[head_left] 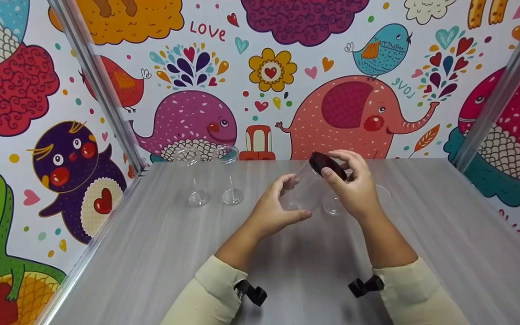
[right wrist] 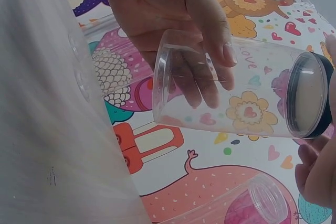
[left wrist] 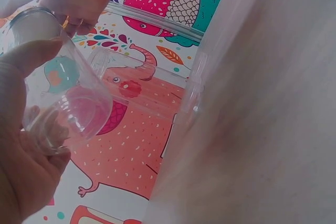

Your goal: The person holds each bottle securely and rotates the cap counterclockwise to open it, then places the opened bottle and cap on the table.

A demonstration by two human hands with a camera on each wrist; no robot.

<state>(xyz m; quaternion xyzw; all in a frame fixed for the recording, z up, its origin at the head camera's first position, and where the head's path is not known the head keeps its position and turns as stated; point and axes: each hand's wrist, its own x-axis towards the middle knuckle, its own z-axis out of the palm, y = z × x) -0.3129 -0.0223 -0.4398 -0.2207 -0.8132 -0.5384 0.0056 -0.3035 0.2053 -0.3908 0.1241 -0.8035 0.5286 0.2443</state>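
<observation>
My left hand (head_left: pixel 271 208) grips a clear plastic jar (head_left: pixel 299 187) round its lower body, thumb on one side and fingers on the other. The jar is held tilted above the grey table, its top toward the upper right. A dark lid (head_left: pixel 327 165) sits on the jar's mouth. My right hand (head_left: pixel 355 187) holds this lid by its rim, thumb on the near edge and fingers round the far edge. In the right wrist view, the jar (right wrist: pixel 252 90) looks see-through with nothing inside, and the lid (right wrist: pixel 326 95) covers its end.
Two clear open containers (head_left: pixel 233 197) stand side by side at the back left of the grey table (head_left: pixel 160 253). Another clear container (head_left: pixel 333 206) stands behind my hands, partly hidden. Printed cartoon walls (head_left: pixel 260 27) and metal posts (head_left: pixel 97 85) border the table.
</observation>
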